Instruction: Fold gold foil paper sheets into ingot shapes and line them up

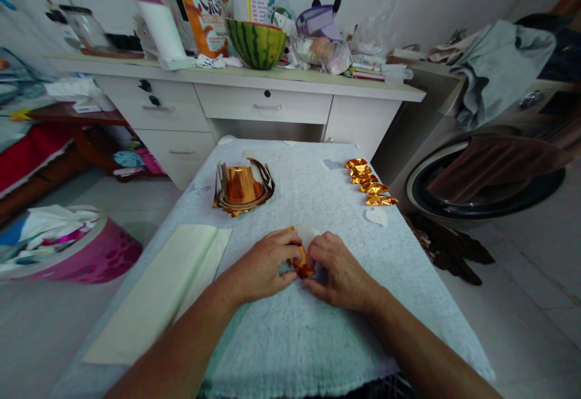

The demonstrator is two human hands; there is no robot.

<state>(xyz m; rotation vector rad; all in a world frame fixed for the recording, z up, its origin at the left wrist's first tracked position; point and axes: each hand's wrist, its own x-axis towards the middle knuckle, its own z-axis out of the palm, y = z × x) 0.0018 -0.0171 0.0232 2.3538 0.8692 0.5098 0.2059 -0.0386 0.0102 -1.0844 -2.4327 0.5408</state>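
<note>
Close together at the middle of the cloth-covered table (290, 338), my left hand (265, 266) and my right hand (338, 272) both grip a small piece of gold foil (303, 264). The foil is crumpled at its near end, and the fingers hide much of it. A whitish translucent sheet (306, 232) shows just behind the fingertips. Beyond my left hand sits a shiny gold roll (240, 185) ringed by loose curled strips (267, 178). Several twisted gold foil pieces (376, 187) lie in a row at the far right of the table.
Folded pale paper (158, 290) lies along the table's left side. A pink bin (109, 250) full of waste stands on the floor at left. Behind are a white drawer counter (267, 105) with a watermelon-patterned bowl (256, 45), and a washing machine (481, 175) at right.
</note>
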